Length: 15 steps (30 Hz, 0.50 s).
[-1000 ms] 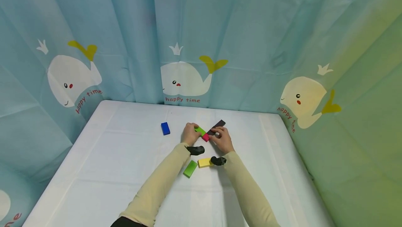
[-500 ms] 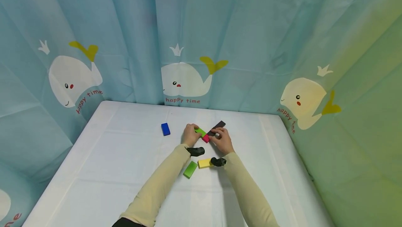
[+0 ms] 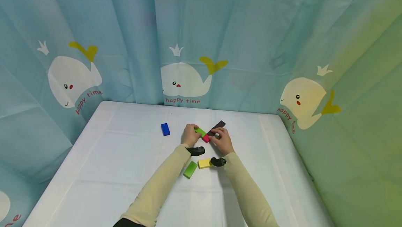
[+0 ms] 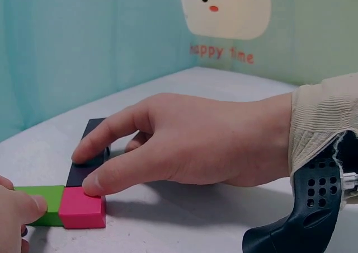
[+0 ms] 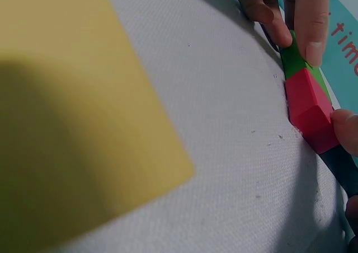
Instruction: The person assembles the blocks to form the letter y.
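Observation:
In the head view a green block (image 3: 201, 131), a pink-red block (image 3: 206, 138) and a long black block (image 3: 219, 125) meet at an angle on the table, the red one at the corner. My left hand (image 3: 190, 134) pinches the green block, its thumb and a finger showing on it in the right wrist view. From the other side my right hand (image 3: 223, 141) reaches in. Its index finger lies over the black block (image 4: 86, 172) while the thumb touches the red block (image 4: 83, 211) near their joint, as the left wrist view shows.
A blue block (image 3: 165, 129) lies apart on the left. Nearer the body are a loose green block (image 3: 190, 169) and a yellow block (image 3: 204, 163), partly behind the right wrist's black camera mount (image 3: 218, 161). A whale-print curtain (image 3: 251, 45) stands behind the white table (image 3: 119, 150).

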Each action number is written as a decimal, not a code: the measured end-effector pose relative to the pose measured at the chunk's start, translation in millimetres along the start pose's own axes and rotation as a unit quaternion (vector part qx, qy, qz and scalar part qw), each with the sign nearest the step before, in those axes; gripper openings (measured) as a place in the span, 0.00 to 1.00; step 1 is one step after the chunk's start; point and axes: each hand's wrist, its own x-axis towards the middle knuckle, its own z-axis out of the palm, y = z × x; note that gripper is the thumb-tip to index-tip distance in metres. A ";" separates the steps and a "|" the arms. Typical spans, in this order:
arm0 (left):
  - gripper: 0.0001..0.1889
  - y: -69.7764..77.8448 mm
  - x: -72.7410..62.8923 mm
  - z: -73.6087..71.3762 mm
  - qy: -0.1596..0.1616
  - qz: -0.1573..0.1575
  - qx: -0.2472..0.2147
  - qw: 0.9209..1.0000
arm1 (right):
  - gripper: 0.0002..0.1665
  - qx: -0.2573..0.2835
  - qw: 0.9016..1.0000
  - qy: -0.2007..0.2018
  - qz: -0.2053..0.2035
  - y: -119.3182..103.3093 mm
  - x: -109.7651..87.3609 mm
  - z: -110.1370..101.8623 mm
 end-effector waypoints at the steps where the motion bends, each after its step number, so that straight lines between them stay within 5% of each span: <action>1: 0.15 0.1 -0.2 -0.6 0.000 -0.001 0.000 1.000 | 0.21 0.001 1.000 0.000 0.000 -0.3 0.2 0.2; 15: 0.15 -8.5 3.1 -8.0 0.019 0.038 -0.030 0.999 | 0.22 0.007 1.000 0.003 -0.016 0.4 -1.0 0.9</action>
